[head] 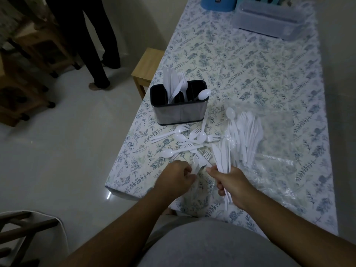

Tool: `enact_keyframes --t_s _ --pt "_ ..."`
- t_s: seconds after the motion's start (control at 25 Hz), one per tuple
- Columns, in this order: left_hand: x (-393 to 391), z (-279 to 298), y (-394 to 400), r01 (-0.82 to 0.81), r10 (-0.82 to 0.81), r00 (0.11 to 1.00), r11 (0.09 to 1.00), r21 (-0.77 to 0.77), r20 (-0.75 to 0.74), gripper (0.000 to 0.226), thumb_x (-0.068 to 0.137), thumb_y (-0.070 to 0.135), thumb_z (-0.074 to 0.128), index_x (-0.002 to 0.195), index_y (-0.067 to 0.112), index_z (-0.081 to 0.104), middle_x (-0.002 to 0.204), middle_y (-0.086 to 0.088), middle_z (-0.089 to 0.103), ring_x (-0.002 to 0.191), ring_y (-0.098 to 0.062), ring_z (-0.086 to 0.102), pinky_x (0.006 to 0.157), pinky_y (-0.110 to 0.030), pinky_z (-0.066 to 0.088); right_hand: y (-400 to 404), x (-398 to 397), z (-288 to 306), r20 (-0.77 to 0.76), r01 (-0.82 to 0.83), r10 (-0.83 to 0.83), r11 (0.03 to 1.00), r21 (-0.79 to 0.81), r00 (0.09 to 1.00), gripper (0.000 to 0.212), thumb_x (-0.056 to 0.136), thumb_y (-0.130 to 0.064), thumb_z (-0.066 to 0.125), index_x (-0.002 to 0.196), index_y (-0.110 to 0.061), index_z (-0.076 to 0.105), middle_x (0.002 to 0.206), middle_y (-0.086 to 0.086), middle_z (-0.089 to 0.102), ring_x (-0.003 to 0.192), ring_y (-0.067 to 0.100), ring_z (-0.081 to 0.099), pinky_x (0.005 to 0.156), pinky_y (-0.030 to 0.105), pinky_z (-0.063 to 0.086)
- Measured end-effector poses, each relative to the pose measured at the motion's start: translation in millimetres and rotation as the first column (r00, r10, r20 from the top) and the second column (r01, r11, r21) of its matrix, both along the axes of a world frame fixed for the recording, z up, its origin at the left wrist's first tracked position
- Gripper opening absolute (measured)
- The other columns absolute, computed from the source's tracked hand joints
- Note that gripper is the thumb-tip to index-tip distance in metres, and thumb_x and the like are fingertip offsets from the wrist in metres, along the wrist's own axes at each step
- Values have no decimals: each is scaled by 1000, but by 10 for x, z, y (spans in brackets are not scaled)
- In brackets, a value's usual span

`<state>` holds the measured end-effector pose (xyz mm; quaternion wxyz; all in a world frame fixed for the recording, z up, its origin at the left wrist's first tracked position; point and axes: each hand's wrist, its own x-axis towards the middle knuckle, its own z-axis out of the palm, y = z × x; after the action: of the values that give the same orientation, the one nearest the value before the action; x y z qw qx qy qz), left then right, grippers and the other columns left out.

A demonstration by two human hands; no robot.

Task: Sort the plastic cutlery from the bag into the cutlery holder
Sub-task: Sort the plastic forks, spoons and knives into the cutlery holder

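Note:
A black and steel cutlery holder (179, 110) stands on the floral table, with white knives, forks and one spoon sticking out of its compartments. In front of it lies a loose scatter of white forks and spoons (189, 140). A clear plastic bag (269, 135) to the right holds more white cutlery (248, 135). My right hand (232, 186) grips a bundle of white knives (223, 157) that fans up and away from me. My left hand (176, 177) pinches white forks (202, 159) near the table's front edge, close beside the right hand.
A clear lidded box (267, 20) and a blue container (218, 3) sit at the table's far end. A wooden stool (146, 68) stands by the left edge. A person's legs (96, 45) are on the floor at left, next to wooden furniture.

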<state>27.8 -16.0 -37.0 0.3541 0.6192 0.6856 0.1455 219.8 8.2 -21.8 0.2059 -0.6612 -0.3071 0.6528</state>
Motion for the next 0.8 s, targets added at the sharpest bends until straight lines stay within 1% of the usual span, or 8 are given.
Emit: enact_keyframes --t_s 0.16,0.28,0.36,0.44,0.52,0.6,0.68,0.8 --pt "-26 -18 109 20 28 981 970 244 -191 34 86 33 67 115 16 66 118 -6 58 110 -24 54 87 -41 54 36 6 4 -18 113 -114 993 -27 993 22 91 -22 73 93 -1 68 55 5 48 48 19 46 44 28 40" --pt "1 -12 201 62 -22 939 992 106 -343 69 90 44 58 151 23 34 162 -11 20 150 -34 14 118 -54 25 62 -10 19 -43 147 -153 983 -109 987 36 92 -42 70 87 -7 67 58 7 53 58 26 60 57 38 58" --pt "-23 -45 264 38 -33 931 999 5 -363 83 90 56 49 158 25 12 167 -10 -5 153 -34 -8 121 -55 10 69 -14 18 -46 123 -129 984 -125 991 39 90 -48 69 87 -9 66 61 7 53 65 28 64 66 45 61" --pt "-63 -100 327 4 -13 935 1000 -27 -355 87 90 62 44 159 24 6 166 -11 -11 153 -33 -12 122 -56 6 73 -20 14 -61 99 -107 988 -115 992 39 90 -47 69 89 -9 66 60 5 53 63 27 62 65 42 60" --pt "-102 -117 405 -59 41 944 997 -44 -328 83 91 60 41 158 23 9 167 -10 -7 153 -31 -8 121 -54 6 71 -27 3 -62 90 -97 991 -103 993 39 91 -46 69 90 -8 66 58 4 53 57 24 58 63 38 57" --pt "-145 -102 485 -106 94 940 994 -18 -328 70 93 50 43 154 21 24 165 -10 11 152 -31 9 118 -53 16 79 -23 -22 -53 87 -92 991 -97 994 40 91 -46 69 92 -7 67 57 3 53 53 22 57 61 36 53" --pt "-178 -78 515 -99 113 918 993 58 -380 49 96 35 46 142 20 43 153 -7 36 140 -26 30 112 -47 27 95 -14 -53 -40 83 -87 992 -95 995 40 91 -46 69 94 -7 68 57 2 55 52 21 56 61 36 51" --pt "-197 -83 451 -27 75 915 992 126 -396 35 97 25 47 128 20 61 131 0 55 125 -19 43 105 -41 32 107 -10 -100 -23 86 -88 992 -95 996 39 91 -46 69 94 -7 68 55 1 55 51 20 56 62 36 51"
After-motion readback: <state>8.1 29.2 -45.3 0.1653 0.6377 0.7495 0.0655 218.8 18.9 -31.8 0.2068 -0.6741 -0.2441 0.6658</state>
